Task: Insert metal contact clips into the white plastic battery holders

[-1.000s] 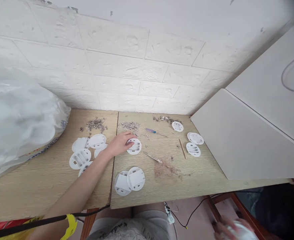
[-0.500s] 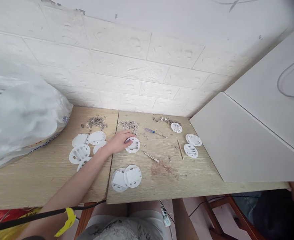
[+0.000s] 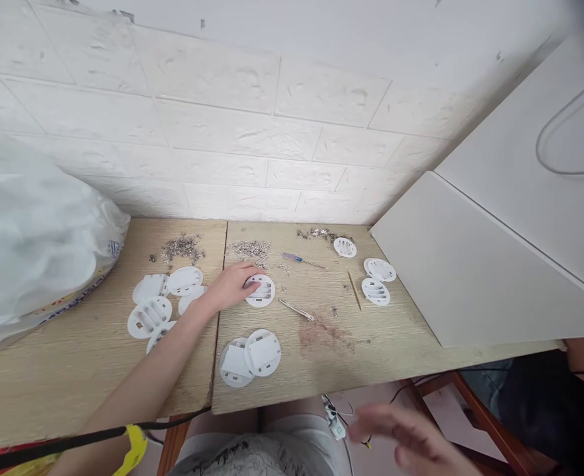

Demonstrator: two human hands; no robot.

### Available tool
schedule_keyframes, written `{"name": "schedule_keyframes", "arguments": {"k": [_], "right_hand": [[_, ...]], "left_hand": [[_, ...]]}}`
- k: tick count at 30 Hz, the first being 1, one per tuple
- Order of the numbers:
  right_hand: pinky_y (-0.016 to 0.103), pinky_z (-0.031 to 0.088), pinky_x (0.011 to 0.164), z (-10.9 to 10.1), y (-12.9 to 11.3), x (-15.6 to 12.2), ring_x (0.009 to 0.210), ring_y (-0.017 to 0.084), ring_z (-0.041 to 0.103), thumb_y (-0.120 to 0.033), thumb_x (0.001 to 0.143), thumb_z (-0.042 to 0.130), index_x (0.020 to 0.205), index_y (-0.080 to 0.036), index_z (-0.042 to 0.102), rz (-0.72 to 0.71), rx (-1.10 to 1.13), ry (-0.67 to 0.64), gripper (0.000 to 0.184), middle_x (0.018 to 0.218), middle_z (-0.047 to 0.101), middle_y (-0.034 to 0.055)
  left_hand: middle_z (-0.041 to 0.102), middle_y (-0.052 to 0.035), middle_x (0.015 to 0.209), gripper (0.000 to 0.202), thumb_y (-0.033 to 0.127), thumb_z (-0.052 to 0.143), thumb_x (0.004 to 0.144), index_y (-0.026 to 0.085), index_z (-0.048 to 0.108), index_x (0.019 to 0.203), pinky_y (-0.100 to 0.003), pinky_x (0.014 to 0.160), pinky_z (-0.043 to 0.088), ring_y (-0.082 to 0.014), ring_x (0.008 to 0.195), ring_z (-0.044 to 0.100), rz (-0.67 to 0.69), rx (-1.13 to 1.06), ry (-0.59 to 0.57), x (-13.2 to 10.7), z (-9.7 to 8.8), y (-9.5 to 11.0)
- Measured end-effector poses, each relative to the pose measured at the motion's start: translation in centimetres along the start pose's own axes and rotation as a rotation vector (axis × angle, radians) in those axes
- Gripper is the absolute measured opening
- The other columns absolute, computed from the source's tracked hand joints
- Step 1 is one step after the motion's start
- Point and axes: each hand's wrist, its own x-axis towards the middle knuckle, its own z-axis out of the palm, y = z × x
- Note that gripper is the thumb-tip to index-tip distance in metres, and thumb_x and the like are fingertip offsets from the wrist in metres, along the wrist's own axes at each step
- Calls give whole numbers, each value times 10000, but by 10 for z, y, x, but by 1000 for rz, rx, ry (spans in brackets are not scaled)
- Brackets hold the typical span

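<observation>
My left hand rests on the table with its thumb on the top of a white round plastic battery case and its fingers curled by the far left edge. Long parallel slots show on the face of this case. Just behind it lies a heap of small metal pieces. Tweezers and a screwdriver with a blue-purple handle lie to its right. Below the table's front edge, my right hand is raised, blurred, fingers apart, with nothing visible in it.
Similar white cases lie in a cluster at left, an overlapping pair in front, and several at right. A thin wooden stick is nearby. A large plastic bag stands left; a white panel borders the right.
My right hand has risen into view beyond the table's front edge, from hanging low. My left hand stays on the case. The view has shifted slightly.
</observation>
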Motion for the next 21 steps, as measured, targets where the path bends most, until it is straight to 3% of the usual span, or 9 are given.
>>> {"name": "schedule_keyframes", "arguments": {"k": [3,6,8,11,14,21], "right_hand": [[392,486,904,-26,-59,41,1017,236,632,-464,865,548,1065,-262,663,-225,-269,281,306,1038,697,88],[420,446,965,-56,-90,119,1107,248,583,-472,848,554,1136,-237,608,-308,-523,594,376,1213,626,95],[448,416,982,-74,-98,173,1174,285,529,-454,834,552,1222,-175,522,-295,-659,824,479,1289,562,144],[479,344,1016,-92,-99,231,1258,369,421,-405,788,601,1296,-38,413,-96,-896,974,654,1329,472,260],[480,351,974,-98,-96,255,1217,398,439,-391,793,592,1317,-24,374,48,-1024,1021,676,1304,475,279],[472,342,934,-111,-86,257,1138,376,477,-426,757,602,1246,-111,447,116,-1056,1038,602,1219,538,236]], "left_hand": [[618,-60,984,307,258,479,868,187,636,1123,-313,748,443,-197,863,575,-2,13,-6,0,-1,2],[628,-62,988,304,254,476,871,184,635,1120,-313,751,442,-201,877,579,7,40,-11,0,1,3],[634,-60,1008,301,254,477,870,195,634,1120,-314,758,442,-204,897,583,14,50,-13,-1,2,3],[641,-58,1024,293,247,481,865,202,635,1110,-314,779,443,-207,932,586,28,46,-8,-1,4,1],[647,-61,1029,285,230,487,858,199,638,1098,-317,801,448,-207,950,588,40,31,-6,-1,4,0],[648,-75,1034,290,230,485,860,194,636,1105,-346,826,448,-223,967,586,57,34,-11,1,4,-2]]}}
